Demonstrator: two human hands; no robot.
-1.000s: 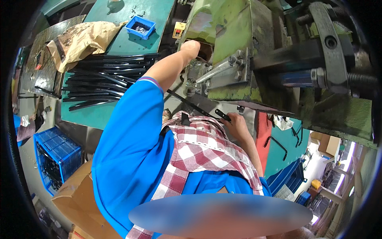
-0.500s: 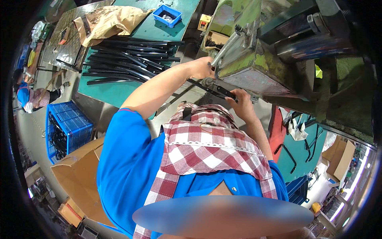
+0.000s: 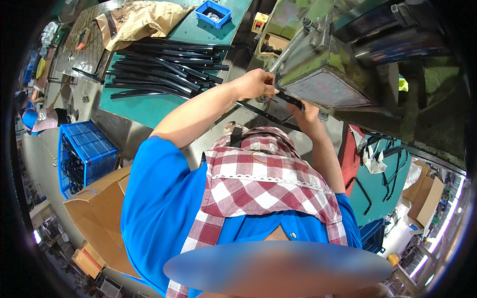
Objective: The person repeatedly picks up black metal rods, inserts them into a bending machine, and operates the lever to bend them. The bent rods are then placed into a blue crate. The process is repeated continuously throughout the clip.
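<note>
My left hand is closed at the front of a green, worn machine, its fingertips by the near end of a short black bar. What those fingertips pinch is too small to make out. The fingers of my right hand are closed round the other end of that short bar. Beneath both hands a longer black bar runs slantwise. A metal lever rises from the machine just beyond my left hand. The machine's working point is partly hidden by my fingers.
Many black bars lie piled on a green table at left, with brown paper and a blue tray of small parts. Bent black pieces lie at right. A blue crate and cardboard box stand at lower left.
My right hand has turned and risen slightly, bringing the short black bar up closer to my left hand. My left hand has shifted a little right, its fingers lower beside the lever.
</note>
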